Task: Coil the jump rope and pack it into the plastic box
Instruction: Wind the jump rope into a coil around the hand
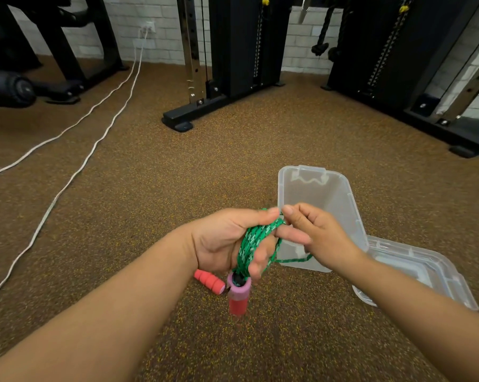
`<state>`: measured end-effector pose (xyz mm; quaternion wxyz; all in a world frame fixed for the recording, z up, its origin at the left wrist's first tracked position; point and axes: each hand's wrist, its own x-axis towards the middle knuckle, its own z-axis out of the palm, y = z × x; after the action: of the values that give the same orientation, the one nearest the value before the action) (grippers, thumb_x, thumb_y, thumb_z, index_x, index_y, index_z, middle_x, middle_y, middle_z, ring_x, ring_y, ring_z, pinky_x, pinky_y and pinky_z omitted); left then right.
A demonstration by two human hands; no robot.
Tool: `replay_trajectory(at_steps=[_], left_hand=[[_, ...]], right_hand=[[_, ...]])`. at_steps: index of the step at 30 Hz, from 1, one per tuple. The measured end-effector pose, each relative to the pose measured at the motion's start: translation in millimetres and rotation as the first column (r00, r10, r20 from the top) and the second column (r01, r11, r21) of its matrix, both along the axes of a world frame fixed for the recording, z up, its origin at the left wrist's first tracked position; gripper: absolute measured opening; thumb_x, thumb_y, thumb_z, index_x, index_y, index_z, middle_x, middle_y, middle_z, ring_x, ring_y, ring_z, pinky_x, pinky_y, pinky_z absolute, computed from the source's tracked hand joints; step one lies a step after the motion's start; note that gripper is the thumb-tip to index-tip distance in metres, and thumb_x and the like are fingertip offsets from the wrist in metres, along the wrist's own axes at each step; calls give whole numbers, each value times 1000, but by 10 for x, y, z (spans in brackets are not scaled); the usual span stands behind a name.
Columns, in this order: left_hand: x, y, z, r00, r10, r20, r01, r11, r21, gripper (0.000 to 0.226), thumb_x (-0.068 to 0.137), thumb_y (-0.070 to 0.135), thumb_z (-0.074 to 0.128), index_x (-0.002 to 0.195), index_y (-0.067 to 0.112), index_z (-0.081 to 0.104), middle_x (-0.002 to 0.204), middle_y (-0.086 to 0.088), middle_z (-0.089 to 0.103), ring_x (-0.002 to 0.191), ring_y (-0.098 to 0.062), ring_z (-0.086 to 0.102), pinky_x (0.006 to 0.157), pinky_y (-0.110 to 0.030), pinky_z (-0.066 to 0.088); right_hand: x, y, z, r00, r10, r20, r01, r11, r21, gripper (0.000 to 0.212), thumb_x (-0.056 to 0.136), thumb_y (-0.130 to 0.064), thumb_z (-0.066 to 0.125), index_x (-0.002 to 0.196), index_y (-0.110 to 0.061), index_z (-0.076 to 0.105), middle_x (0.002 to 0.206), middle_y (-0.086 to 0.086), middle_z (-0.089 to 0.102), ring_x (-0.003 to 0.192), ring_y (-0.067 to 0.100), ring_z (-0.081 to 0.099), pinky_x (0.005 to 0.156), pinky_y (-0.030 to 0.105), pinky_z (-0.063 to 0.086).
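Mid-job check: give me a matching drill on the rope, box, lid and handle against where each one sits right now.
Things:
1. green rope
2. plastic box
3. lid
4. pink handle

Places:
A. flat on the floor, right of the box
B. hanging below the left hand
C. open on the floor
D. coiled around the left hand

Pairs: 1-D, 2-C, 3-A, 4-B

Even, fairly bright indoor light falls from above, leaving only soft shadows on the speckled floor point(177, 188), while wide-angle distortion bends the gym machines point(241, 51) near the edges and the fingertips point(288, 209) look slightly motion-blurred.
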<state>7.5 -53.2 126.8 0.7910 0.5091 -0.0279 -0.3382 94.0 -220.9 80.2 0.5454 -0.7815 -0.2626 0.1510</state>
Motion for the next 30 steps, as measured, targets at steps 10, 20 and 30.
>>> replay_trajectory(at_steps=[10, 20, 30], left_hand=[[98, -15, -7, 932, 352, -82, -360, 924, -128, 48, 90, 37, 41, 115, 5, 66, 46, 4, 52, 39, -10, 50, 46, -19, 43], [224, -21, -11, 716, 698, -29, -696, 711, -97, 47, 99, 40, 34, 130, 7, 50, 79, -1, 76, 49, -9, 63, 50, -18, 51], [245, -31, -26, 720, 645, 255, -694, 679, 240, 57, 98, 49, 25, 143, 13, 32, 91, -9, 75, 69, -16, 69, 70, -30, 52]], right_hand=[[-370, -96, -338, 982, 84, -167, -97, 993, -70, 32, 91, -45, 40, 77, -22, 59, 47, -10, 30, 39, 5, 26, 38, 19, 24], [-700, -86, -223, 978, 203, -39, -207, 965, -162, 29, 99, -34, 39, 82, -24, 60, 47, -21, 49, 45, -1, 39, 48, 13, 26], [-761, -102, 157, 957, 279, 79, -278, 960, -27, 26, 97, -33, 44, 79, -27, 63, 50, -18, 45, 49, 0, 38, 49, 12, 29]])
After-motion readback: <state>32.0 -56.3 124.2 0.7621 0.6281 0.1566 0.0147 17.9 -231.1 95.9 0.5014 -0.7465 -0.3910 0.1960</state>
